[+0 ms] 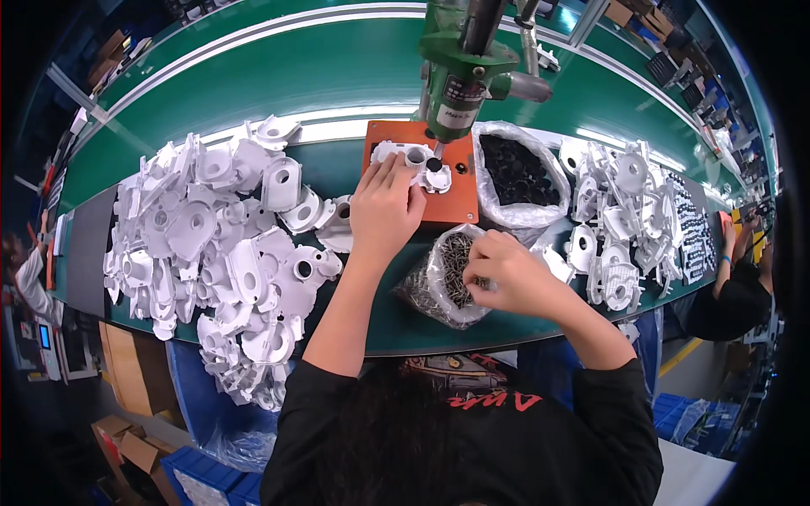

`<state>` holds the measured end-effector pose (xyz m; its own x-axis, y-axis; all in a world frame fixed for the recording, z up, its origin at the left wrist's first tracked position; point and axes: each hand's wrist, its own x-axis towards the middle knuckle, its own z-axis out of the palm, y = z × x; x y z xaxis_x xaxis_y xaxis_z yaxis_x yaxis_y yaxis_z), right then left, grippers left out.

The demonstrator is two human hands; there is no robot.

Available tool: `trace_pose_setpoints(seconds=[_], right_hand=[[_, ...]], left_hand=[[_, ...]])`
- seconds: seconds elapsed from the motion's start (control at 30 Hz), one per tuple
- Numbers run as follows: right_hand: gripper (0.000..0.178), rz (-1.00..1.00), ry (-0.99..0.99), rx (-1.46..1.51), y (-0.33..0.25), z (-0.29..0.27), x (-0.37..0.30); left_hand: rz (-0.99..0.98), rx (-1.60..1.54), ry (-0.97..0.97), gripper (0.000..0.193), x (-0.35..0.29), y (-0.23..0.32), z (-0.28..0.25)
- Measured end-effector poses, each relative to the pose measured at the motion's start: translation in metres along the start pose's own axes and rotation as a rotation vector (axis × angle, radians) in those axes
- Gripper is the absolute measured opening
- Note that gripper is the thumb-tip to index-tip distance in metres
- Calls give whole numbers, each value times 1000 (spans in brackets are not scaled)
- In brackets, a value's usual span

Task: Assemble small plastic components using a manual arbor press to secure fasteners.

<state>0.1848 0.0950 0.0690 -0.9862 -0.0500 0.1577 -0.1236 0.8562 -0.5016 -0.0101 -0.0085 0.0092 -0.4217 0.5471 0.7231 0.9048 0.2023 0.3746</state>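
On an orange fixture block [460,202] lies a white plastic housing [437,179] with a round black piece in it. My left hand [390,202] holds the housing down from its left side, fingers over its edge. Above it hangs the green head [460,93] of a press-like machine, its thin tip close to the black piece. At the mouth of a clear plastic bag [415,291] full of small metal screws [456,257], my right hand [510,274] has its fingers curled together. What sits between those fingertips is too small to make out.
White housings [194,223] are heaped at left, spilling over the table's near edge. A bag of black parts [516,173] stands right of the fixture. Farther right are another pile of white parts [629,219] and rows of small black pieces [696,228]. Other people work at both sides.
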Motion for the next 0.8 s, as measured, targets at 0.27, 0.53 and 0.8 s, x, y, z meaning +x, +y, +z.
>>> trace_pose_setpoints(seconds=[0.27, 0.53, 0.8], right_hand=[[7, -59, 8, -54, -5, 4, -1], [10, -93, 12, -83, -5, 7, -1], [9, -114, 6, -90, -4, 7, 0]], left_hand=[[6, 4, -13, 23, 0, -1, 1], [5, 0, -8, 21, 0, 0, 0], [-1, -4, -20, 19, -1, -1, 0]])
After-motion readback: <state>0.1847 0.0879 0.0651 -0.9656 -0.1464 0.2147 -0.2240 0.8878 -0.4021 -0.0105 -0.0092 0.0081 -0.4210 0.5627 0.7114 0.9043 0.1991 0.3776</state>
